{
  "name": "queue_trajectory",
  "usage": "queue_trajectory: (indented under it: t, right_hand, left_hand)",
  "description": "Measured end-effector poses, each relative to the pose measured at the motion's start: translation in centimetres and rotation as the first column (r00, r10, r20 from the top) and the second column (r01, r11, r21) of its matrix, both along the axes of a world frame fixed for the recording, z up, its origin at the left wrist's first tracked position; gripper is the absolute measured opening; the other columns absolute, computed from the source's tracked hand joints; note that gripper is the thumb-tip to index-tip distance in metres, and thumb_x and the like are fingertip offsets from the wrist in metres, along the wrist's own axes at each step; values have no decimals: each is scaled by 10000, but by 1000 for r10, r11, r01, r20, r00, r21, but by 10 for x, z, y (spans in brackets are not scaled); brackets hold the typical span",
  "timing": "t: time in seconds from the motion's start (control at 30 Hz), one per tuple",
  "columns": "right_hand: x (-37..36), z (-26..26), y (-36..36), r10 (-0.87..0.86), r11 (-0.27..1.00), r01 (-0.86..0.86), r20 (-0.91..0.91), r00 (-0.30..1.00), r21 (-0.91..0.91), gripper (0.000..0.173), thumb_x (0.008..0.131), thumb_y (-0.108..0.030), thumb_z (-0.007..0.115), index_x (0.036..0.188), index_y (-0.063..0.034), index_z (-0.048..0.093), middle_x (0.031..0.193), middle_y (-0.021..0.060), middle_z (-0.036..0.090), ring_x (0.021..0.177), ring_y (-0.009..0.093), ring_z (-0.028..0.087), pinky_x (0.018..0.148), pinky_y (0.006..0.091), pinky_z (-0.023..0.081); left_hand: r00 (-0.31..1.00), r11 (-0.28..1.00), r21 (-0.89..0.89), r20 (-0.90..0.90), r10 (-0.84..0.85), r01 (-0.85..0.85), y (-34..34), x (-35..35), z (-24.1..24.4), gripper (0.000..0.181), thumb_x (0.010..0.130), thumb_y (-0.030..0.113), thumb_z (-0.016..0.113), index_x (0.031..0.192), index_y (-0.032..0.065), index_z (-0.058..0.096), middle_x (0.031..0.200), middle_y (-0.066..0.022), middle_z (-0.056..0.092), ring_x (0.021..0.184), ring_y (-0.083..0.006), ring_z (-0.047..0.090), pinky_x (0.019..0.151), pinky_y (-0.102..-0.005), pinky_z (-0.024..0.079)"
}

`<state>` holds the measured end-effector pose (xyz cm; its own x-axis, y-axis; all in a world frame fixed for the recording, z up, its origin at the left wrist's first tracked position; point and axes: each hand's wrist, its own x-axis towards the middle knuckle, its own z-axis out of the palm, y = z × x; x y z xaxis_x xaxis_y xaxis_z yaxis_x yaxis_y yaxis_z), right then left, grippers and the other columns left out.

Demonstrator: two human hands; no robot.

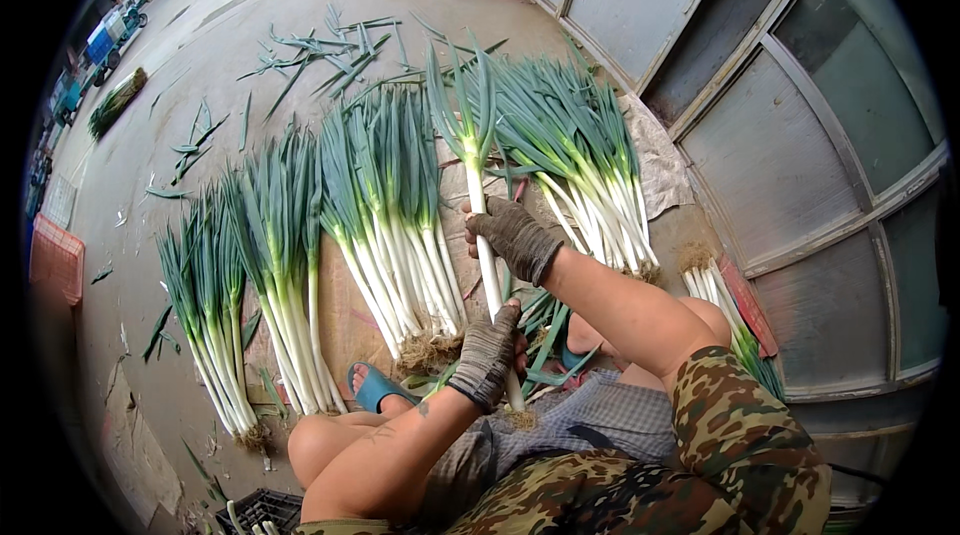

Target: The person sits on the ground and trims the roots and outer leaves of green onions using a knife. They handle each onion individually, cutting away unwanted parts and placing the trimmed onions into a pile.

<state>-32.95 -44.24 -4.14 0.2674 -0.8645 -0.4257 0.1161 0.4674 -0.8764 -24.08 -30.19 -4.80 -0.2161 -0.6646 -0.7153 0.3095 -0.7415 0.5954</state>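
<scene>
A single long green onion with a white shaft is held lengthwise in front of me, its green leaves pointing away and its roots over my lap. My right hand, in a worn fingerless knit glove, grips the middle of the shaft. Lower down, near the root end, my left hand in a similar glove is closed around it. Beyond my hands lie sorted piles of green onions: a wide pile in the middle, one on the right, and two on the left.
Sheets of cloth or sacking lie under the piles. Cut green leaves litter the concrete floor. A metal-framed panelled wall runs along the right. A black crate stands at lower left, a red plastic crate at far left.
</scene>
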Motion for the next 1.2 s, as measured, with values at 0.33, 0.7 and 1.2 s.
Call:
queue_trajectory:
  t: [0.33,0.7,1.2]
  right_hand:
    - [-39,23,21,-183,977,173,-72,980,-128,431,913,-113,548,1297,10,395,759,62,534,576,149,551,556,282,520]
    - [-68,-13,-40,-374,907,250,-377,847,-338,309,870,-170,581,1102,10,485,614,84,518,462,176,516,432,333,455]
    - [-453,-205,23,230,972,-47,-973,24,228,364,788,-181,614,1129,-53,606,1003,235,646,934,405,623,817,421,497]
  left_hand:
    - [954,948,-115,4,-299,297,41,-8,-1,324,933,360,560,794,77,483,500,-39,466,362,-159,430,338,-304,323]
    - [887,844,-291,250,-387,451,47,-16,-43,246,976,297,483,858,84,513,564,-8,465,451,-127,432,431,-277,360]
    - [596,596,-145,414,-688,790,22,-10,-54,260,936,300,543,919,46,596,661,-131,598,623,-281,604,593,-361,467]
